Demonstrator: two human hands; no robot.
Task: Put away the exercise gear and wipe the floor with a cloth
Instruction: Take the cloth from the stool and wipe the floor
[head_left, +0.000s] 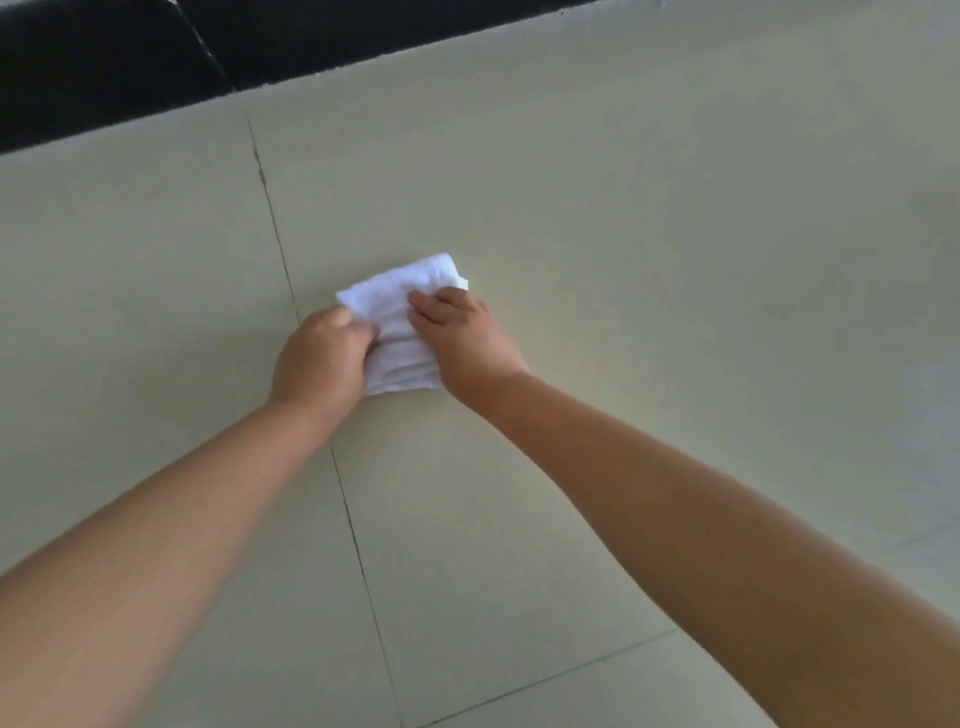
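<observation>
A folded white cloth (402, 317) lies on the pale tiled floor (649, 260) in the middle of the view. My left hand (322, 358) grips the cloth's left edge with curled fingers. On the right side of the cloth, my right hand (462, 343) holds it down, fingers bent onto the fabric. Both forearms reach in from the bottom corners. The near part of the cloth is hidden between the two hands. No exercise gear is in view.
A black strip (130, 62), a dark skirting or piece of furniture, runs along the top left where the floor ends. A dark grout line (291, 291) runs down the floor just left of the cloth, and another crosses at bottom right.
</observation>
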